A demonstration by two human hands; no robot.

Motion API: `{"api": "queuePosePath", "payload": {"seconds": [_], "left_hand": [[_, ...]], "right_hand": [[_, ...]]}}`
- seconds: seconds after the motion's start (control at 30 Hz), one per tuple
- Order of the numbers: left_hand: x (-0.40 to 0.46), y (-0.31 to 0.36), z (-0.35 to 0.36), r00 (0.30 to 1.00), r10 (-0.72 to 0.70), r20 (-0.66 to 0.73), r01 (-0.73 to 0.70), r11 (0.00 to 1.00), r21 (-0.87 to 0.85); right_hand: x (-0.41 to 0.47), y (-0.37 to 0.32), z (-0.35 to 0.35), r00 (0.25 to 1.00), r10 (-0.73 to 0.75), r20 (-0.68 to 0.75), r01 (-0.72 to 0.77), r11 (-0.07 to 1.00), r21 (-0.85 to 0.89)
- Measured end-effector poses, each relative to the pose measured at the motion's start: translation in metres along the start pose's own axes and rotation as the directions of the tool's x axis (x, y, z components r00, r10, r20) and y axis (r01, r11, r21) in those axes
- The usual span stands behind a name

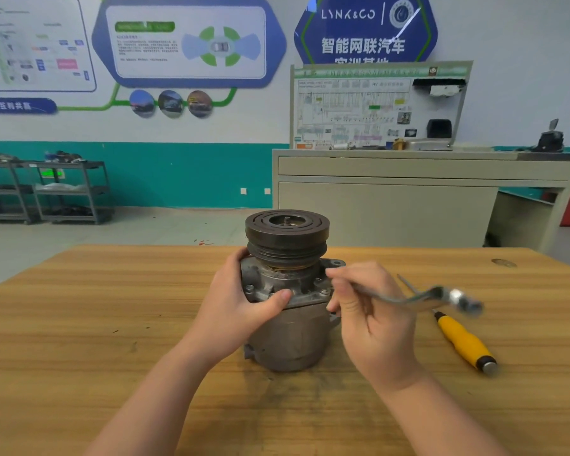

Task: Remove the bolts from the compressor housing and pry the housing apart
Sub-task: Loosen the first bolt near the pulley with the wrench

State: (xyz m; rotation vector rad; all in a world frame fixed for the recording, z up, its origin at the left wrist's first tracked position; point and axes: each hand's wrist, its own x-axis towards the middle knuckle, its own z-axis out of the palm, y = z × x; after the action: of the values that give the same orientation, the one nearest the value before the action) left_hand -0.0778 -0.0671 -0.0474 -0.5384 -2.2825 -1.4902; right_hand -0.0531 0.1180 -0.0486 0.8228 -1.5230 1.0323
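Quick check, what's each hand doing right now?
Left hand: grips the compressor housing.
Right hand: holds a blurred metal tool.

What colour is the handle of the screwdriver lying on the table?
Yellow, with a black band near its end; the screwdriver shows in the head view.

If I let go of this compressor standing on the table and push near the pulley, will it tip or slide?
The compressor looks like solid cast metal, so probably heavy for its size and slow to slide on the wooden table. It stands upright with the wide pulley on top, so a high push may tip it. The left hand gripping the housing suggests it needs steadying.
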Motion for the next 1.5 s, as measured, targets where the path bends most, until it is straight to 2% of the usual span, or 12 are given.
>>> {"api": "queuePosePath", "payload": {"seconds": [0.1, 0.37, 0.63, 0.77, 0.83, 0.9, 1.03, 1.1, 1.17, 1.33, 1.4, 1.5], "left_hand": [[0.000, 0.000, 0.000, 1.000, 0.001, 0.003, -0.001, 1.000, 0.002], [0.000, -0.002, -0.002, 1.000, -0.019, 0.008, 0.020, 0.999, -0.038], [0.000, 0.002, -0.002, 1.000, 0.010, 0.011, -0.009, 0.999, -0.039], [0.000, 0.003, -0.002, 1.000, 0.007, 0.014, -0.006, 0.999, -0.044], [0.000, 0.002, -0.002, 1.000, 0.001, 0.015, -0.001, 0.999, -0.049], [0.000, 0.002, -0.002, 1.000, -0.001, 0.012, 0.002, 0.999, -0.043], [0.001, 0.001, -0.002, 1.000, -0.015, 0.011, 0.016, 0.999, -0.037], [0.001, 0.000, -0.002, 1.000, -0.013, 0.014, 0.013, 1.000, -0.026], [0.001, -0.002, -0.002, 1.000, -0.009, 0.017, 0.010, 1.000, -0.021], [0.002, -0.002, -0.006, 0.999, -0.016, 0.040, 0.017, 0.999, -0.030], [0.002, -0.001, -0.007, 0.999, -0.023, 0.042, 0.024, 0.999, -0.039], [0.001, -0.002, -0.006, 0.999, -0.024, 0.024, 0.025, 0.999, -0.038]], "right_hand": [[0.000, -0.002, 0.001, 0.997, -0.078, 0.024, 0.080, 0.996, -0.045], [0.002, 0.001, -0.003, 0.996, 0.025, -0.080, -0.033, 0.995, -0.097], [-0.008, -0.002, 0.010, 0.992, -0.121, 0.024, 0.123, 0.982, -0.144], [-0.012, -0.008, 0.019, 0.953, 0.203, -0.226, -0.162, 0.969, 0.188], [-0.007, -0.011, 0.021, 0.833, 0.435, -0.343, -0.292, 0.871, 0.395], [0.001, -0.005, 0.015, 0.671, 0.662, -0.333, -0.429, 0.714, 0.554], [0.019, 0.019, -0.008, 0.360, 0.931, 0.066, -0.583, 0.169, 0.795], [0.024, 0.023, -0.016, 0.343, 0.924, 0.170, -0.504, 0.029, 0.864], [0.027, 0.022, -0.017, 0.413, 0.903, 0.115, -0.458, 0.097, 0.883], [0.021, 0.006, -0.009, 0.744, 0.642, -0.184, -0.524, 0.732, 0.436], [0.016, 0.001, -0.007, 0.849, 0.502, -0.163, -0.438, 0.843, 0.313], [0.013, -0.002, -0.006, 0.918, 0.380, -0.117, -0.354, 0.915, 0.194]]}}
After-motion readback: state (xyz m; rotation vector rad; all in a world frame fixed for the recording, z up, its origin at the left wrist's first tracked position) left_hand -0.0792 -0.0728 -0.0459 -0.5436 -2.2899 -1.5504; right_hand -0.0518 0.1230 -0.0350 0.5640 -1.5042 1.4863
